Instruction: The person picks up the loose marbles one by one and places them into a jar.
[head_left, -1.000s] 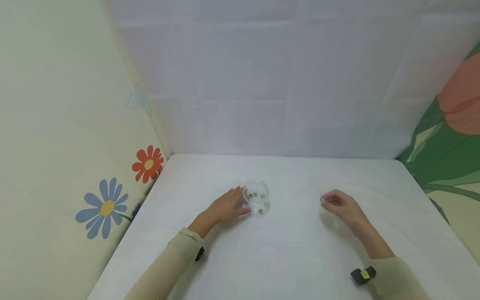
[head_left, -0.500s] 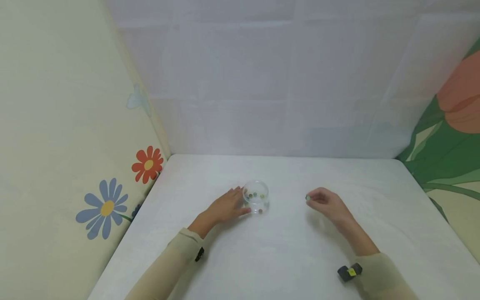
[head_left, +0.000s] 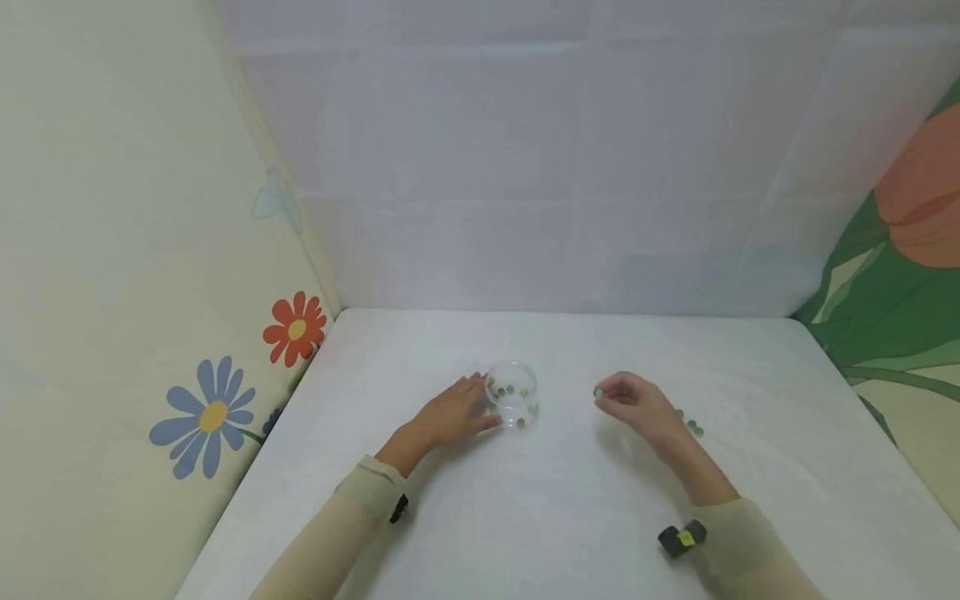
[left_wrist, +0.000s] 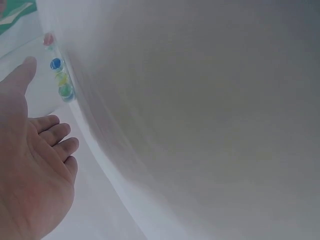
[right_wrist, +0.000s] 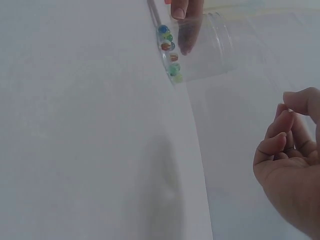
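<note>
A clear round jar [head_left: 513, 403] stands upright on the white table, with several coloured marbles [left_wrist: 65, 91] at its bottom. My left hand [head_left: 450, 414] is beside the jar's left side, its fingers and thumb fairly straight, the fingertips at the wall. Through the clear plastic, the left fingers also show in the right wrist view. To the right of the jar, my right hand [head_left: 640, 406] is raised over the table and pinches a green marble [head_left: 597, 392] between thumb and forefinger. In the right wrist view the right hand [right_wrist: 292, 150] hides most of that marble.
Several loose marbles [head_left: 692, 425] lie on the table just right of my right wrist. A white cloth wall rises behind the table [head_left: 570, 517], and flower-patterned panels flank it. A black wrist camera [head_left: 681, 538] sits on the right forearm.
My right hand has moved left toward the jar with the green marble, uncovering loose marbles behind its wrist. The left hand and the jar stay where they were.
</note>
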